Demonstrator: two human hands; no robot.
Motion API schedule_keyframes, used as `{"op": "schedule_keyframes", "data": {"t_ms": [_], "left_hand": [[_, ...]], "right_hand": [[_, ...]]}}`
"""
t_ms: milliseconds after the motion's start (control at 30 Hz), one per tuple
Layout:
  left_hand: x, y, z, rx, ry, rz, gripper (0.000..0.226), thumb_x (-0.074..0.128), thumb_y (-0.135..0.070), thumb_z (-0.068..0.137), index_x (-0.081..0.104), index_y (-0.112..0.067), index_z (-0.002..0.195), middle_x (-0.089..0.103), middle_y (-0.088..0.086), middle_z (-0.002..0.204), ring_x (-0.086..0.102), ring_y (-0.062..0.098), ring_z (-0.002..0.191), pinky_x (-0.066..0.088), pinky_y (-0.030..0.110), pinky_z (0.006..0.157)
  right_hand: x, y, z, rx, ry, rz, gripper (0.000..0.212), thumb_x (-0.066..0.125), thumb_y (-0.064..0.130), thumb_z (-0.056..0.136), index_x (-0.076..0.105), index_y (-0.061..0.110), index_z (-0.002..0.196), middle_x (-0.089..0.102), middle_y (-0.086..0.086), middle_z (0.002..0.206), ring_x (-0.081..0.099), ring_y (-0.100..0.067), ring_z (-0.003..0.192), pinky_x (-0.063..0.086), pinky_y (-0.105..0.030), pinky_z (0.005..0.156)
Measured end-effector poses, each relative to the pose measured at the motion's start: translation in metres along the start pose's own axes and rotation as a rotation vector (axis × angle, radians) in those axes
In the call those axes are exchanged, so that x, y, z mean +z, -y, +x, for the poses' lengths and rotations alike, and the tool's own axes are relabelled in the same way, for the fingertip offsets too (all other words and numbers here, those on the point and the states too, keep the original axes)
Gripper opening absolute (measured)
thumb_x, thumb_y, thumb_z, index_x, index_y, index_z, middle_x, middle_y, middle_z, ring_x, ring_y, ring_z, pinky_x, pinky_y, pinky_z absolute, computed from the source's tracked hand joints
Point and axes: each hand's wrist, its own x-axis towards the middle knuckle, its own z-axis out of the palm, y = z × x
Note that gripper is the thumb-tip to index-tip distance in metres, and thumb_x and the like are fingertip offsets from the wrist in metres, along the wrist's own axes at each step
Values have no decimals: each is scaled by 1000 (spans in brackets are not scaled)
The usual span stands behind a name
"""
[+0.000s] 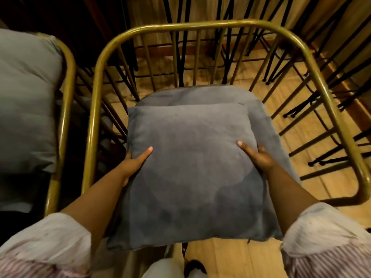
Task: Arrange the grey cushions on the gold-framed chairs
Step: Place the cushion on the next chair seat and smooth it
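Note:
A dark grey square cushion (190,173) lies flat over the grey seat pad (196,95) of a gold-framed chair (200,24) directly below me. My left hand (134,163) grips the cushion's left edge, thumb on top and fingers hidden underneath. My right hand (259,155) grips the right edge the same way. The cushion's near edge overhangs the front of the seat.
A second gold-framed chair (68,81) stands at the left with a lighter grey cushion (26,101) on it. Black metal chair legs (331,81) crowd the wooden floor behind and to the right. My feet show at the bottom.

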Motion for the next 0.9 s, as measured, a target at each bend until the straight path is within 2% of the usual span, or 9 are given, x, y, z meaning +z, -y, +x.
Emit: {"op": "schedule_keyframes", "data": {"t_ms": [100,233,333,467,600,733,833,900], "left_hand": [[2,-12,-8,30,9,2,93,69,-52,76,23,-25,152,37,5,154,42,31,137,39,46,110],[8,-27,-21,35,42,10,97,73,-54,70,26,-28,151,39,4,153,41,31,137,38,48,111],[28,-32,-32,56,46,-19,86,71,-46,78,27,-26,150,40,6,152,42,32,136,38,46,111],[47,-29,-33,91,78,-41,85,70,-44,78,29,-27,150,42,4,151,44,29,135,39,42,110],[52,-21,-26,61,77,-15,84,69,-43,80,26,-26,151,40,4,152,41,30,137,37,41,111],[57,-13,-18,11,94,51,91,66,-44,82,13,-25,154,31,5,157,35,30,141,32,41,114],[61,-8,-11,-26,94,55,96,64,-45,84,1,-26,155,23,4,160,31,31,143,30,43,116],[64,-8,-11,-45,79,55,99,64,-46,83,-2,-27,154,21,5,161,30,33,143,29,43,114]], "right_hand": [[-8,14,-6,-29,19,0,83,74,54,69,45,22,140,53,-3,140,54,-27,120,43,-35,86],[-24,37,-19,-110,57,-8,83,80,61,56,57,27,129,63,1,128,61,-25,113,50,-43,96],[-46,49,-23,-100,27,24,61,80,47,67,58,27,120,62,4,122,62,-23,106,50,-37,88],[-64,53,-23,-86,1,4,77,80,48,67,50,28,135,59,6,125,60,-23,105,47,-35,82],[-64,35,-19,-49,-14,0,77,78,47,70,47,24,136,57,2,127,56,-22,100,45,-34,82],[-53,16,-14,-36,7,-33,73,74,41,77,41,24,140,54,-1,131,54,-24,110,45,-38,93],[-45,13,-12,-83,3,-101,90,76,53,65,40,25,142,51,-5,142,52,-29,125,44,-46,103],[-42,13,-10,-107,-29,-149,86,75,47,71,38,22,144,47,-7,146,48,-31,129,42,-41,103]]}}
